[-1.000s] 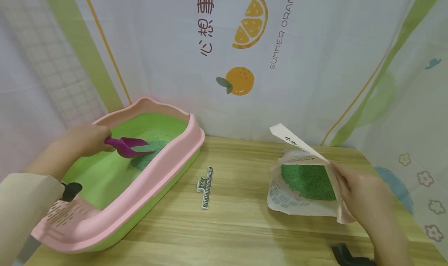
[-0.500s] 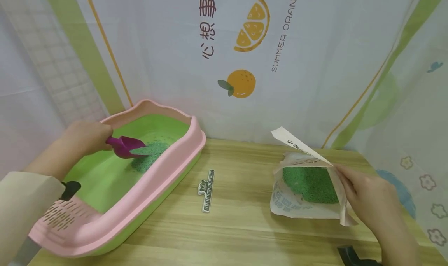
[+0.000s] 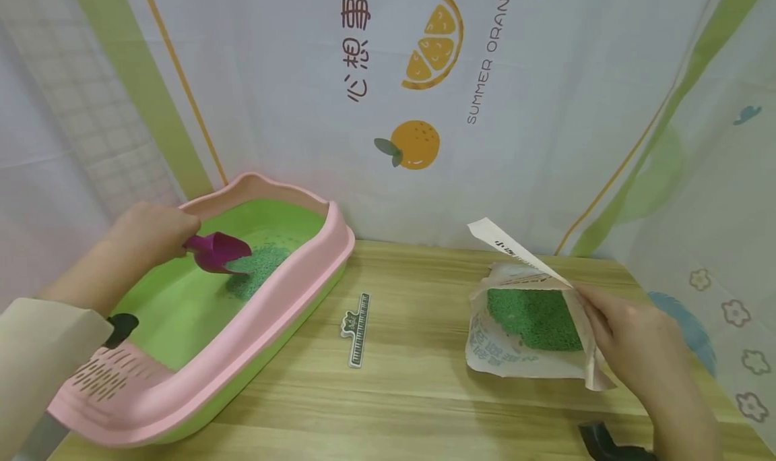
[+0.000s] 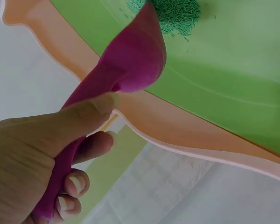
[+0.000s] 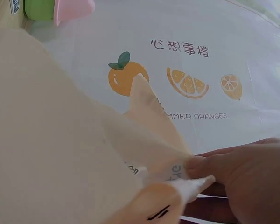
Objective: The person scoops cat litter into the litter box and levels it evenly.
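My left hand (image 3: pixel 154 235) grips the handle of a purple scoop (image 3: pixel 221 251), held tilted over a green tray with a pink rim (image 3: pixel 303 279). A small heap of green pellets (image 3: pixel 257 272) lies in the tray under the scoop's lip. In the left wrist view, the fingers (image 4: pixel 91 144) wrap the scoop's handle (image 4: pixel 84 91), its bowl facing the pellets (image 4: pixel 177 14). At the right, my right hand (image 3: pixel 636 340) pinches the edge of an open paper bag (image 3: pixel 527 365) with green pellets inside. The right wrist view shows the bag's paper (image 5: pixel 60 140) pinched by the hand (image 5: pixel 252 182).
Between tray and bag, a small comb-like metal piece (image 3: pixel 358 329) lies on the wooden table (image 3: pixel 412 407). A slotted pink section (image 3: pixel 106 380) forms the tray's near end. Printed white cloth (image 3: pixel 515 178) hangs behind and at both sides.
The scoop has tipped further and moved slightly up and left; pellets that were on its lip now lie in the heap. My right hand still holds the bag's edge.
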A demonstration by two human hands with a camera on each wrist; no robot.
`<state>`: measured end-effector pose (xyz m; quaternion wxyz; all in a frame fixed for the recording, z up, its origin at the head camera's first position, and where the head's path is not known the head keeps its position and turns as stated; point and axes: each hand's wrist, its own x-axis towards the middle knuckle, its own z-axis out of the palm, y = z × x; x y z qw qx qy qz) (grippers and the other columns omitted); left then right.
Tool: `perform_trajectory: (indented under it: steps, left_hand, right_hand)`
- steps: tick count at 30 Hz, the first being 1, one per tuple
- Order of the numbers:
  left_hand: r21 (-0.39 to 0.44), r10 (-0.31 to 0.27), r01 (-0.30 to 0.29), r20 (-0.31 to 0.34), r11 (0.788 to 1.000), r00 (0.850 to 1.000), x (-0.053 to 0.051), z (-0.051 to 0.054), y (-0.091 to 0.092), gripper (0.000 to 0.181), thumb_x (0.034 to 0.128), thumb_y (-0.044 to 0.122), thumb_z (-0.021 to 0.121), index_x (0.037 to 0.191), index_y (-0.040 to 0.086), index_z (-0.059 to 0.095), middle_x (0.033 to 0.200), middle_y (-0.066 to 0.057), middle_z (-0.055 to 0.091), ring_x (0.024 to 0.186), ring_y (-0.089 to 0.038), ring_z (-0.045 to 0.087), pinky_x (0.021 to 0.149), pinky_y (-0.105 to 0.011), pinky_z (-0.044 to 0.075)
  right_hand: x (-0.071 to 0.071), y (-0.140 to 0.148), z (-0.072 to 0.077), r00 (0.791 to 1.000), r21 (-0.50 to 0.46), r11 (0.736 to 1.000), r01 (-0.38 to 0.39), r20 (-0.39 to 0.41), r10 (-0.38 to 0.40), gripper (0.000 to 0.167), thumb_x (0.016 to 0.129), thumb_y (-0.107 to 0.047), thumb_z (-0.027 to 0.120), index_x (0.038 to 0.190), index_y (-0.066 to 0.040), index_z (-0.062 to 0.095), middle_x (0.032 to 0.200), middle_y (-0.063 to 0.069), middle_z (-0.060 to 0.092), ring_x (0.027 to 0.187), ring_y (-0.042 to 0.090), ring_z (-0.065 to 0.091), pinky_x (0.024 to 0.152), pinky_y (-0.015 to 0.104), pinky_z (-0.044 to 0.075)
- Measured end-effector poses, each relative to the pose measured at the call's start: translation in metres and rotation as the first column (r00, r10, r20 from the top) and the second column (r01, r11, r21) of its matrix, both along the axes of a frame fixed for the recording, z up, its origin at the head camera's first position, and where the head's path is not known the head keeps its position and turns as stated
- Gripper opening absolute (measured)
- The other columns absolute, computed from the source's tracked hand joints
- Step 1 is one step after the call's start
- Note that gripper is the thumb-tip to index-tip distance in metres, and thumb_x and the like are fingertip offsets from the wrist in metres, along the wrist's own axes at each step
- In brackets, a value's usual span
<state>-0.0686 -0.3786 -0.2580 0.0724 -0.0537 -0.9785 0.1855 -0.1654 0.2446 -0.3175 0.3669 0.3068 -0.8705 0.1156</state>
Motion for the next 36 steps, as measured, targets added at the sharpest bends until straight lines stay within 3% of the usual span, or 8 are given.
perform_trajectory:
  steps: [7, 14, 21, 26, 28, 31, 34, 36]
  left_hand:
    - [-0.003, 0.002, -0.002, -0.064, 1.0, 0.998, 0.01, -0.003, -0.001, 0.035, 0.0718, 0.014, 0.088, 0.068, 0.015, 0.053, 0.057, 0.001, 0.051, 0.054, -0.019, 0.047, 0.048, -0.042, 0.047]
    - [0.017, 0.047, -0.045, -0.074, 0.999, 0.996, 0.028, -0.006, -0.008, 0.034, 0.0709, 0.002, 0.084, 0.067, 0.013, 0.053, 0.058, 0.0, 0.052, 0.053, -0.021, 0.049, 0.049, -0.044, 0.048]
    - [0.019, 0.002, 0.002, -0.217, 1.0, 0.976, 0.042, -0.015, -0.005, 0.03, 0.072, -0.002, 0.081, 0.065, 0.012, 0.055, 0.056, 0.0, 0.05, 0.051, -0.019, 0.044, 0.044, -0.043, 0.045]
    - [0.108, 0.095, -0.071, -0.24, 0.992, 0.966, 0.047, -0.02, 0.005, 0.037, 0.0812, 0.014, 0.08, 0.061, 0.013, 0.048, 0.052, 0.0, 0.042, 0.047, -0.02, 0.04, 0.039, -0.041, 0.036]
    - [0.161, 0.155, -0.124, -0.198, 0.979, 0.968, 0.047, -0.02, 0.008, 0.043, 0.0866, 0.025, 0.076, 0.061, 0.015, 0.044, 0.051, 0.001, 0.04, 0.047, -0.02, 0.039, 0.039, -0.039, 0.034]
    - [0.265, 0.226, -0.207, -0.043, 0.942, 0.973, 0.043, -0.022, 0.012, 0.045, 0.0967, 0.038, 0.064, 0.064, 0.016, 0.043, 0.054, 0.002, 0.043, 0.05, -0.019, 0.042, 0.045, -0.036, 0.033]
    - [0.364, 0.237, -0.265, 0.122, 0.893, 0.964, 0.035, -0.029, 0.016, 0.046, 0.1027, 0.045, 0.053, 0.07, 0.013, 0.047, 0.059, 0.001, 0.045, 0.054, -0.017, 0.044, 0.05, -0.032, 0.033]
    - [0.411, 0.216, -0.273, 0.181, 0.87, 0.96, 0.03, -0.036, 0.018, 0.046, 0.1039, 0.047, 0.05, 0.075, 0.011, 0.05, 0.062, 0.001, 0.046, 0.055, -0.016, 0.044, 0.051, -0.031, 0.033]
  right_hand:
    - [0.001, -0.003, -0.002, 0.999, 0.004, 1.0, 0.01, 0.036, -0.01, 0.025, 0.088, -0.003, 0.072, 0.113, -0.007, 0.074, 0.067, 0.018, 0.07, 0.042, 0.028, 0.051, 0.04, 0.041, 0.034]
    - [0.0, -0.002, -0.004, 1.0, 0.003, 1.0, -0.01, 0.02, 0.01, 0.026, 0.086, -0.002, 0.073, 0.112, -0.006, 0.075, 0.068, 0.019, 0.071, 0.041, 0.025, 0.049, 0.039, 0.039, 0.032]
    - [-0.003, -0.001, -0.001, 1.0, 0.007, 1.0, -0.014, -0.011, 0.014, 0.026, 0.085, -0.003, 0.073, 0.111, -0.007, 0.075, 0.065, 0.021, 0.069, 0.039, 0.022, 0.043, 0.04, 0.034, 0.025]
    - [0.0, -0.001, 0.0, 1.0, 0.036, 0.999, 0.022, 0.011, -0.022, 0.026, 0.087, -0.006, 0.072, 0.113, -0.009, 0.075, 0.057, 0.017, 0.064, 0.038, 0.02, 0.041, 0.039, 0.034, 0.025]
    - [0.001, -0.002, 0.001, 0.999, 0.05, 0.998, 0.04, 0.027, -0.041, 0.026, 0.088, -0.008, 0.072, 0.114, -0.011, 0.074, 0.053, 0.013, 0.06, 0.039, 0.018, 0.039, 0.039, 0.033, 0.024]
    - [0.002, -0.003, 0.002, 0.998, 0.053, 0.998, 0.043, 0.041, -0.046, 0.026, 0.089, -0.01, 0.072, 0.115, -0.013, 0.074, 0.05, 0.01, 0.057, 0.039, 0.02, 0.041, 0.039, 0.035, 0.026]
    - [0.003, -0.005, 0.003, 0.999, 0.042, 0.999, 0.026, 0.038, -0.028, 0.027, 0.086, -0.008, 0.074, 0.112, -0.012, 0.074, 0.054, 0.012, 0.061, 0.039, 0.025, 0.046, 0.039, 0.036, 0.028]
    - [0.004, -0.006, 0.002, 0.999, 0.036, 0.999, 0.019, 0.039, -0.02, 0.027, 0.084, -0.006, 0.075, 0.111, -0.011, 0.075, 0.057, 0.014, 0.064, 0.04, 0.029, 0.05, 0.038, 0.037, 0.029]
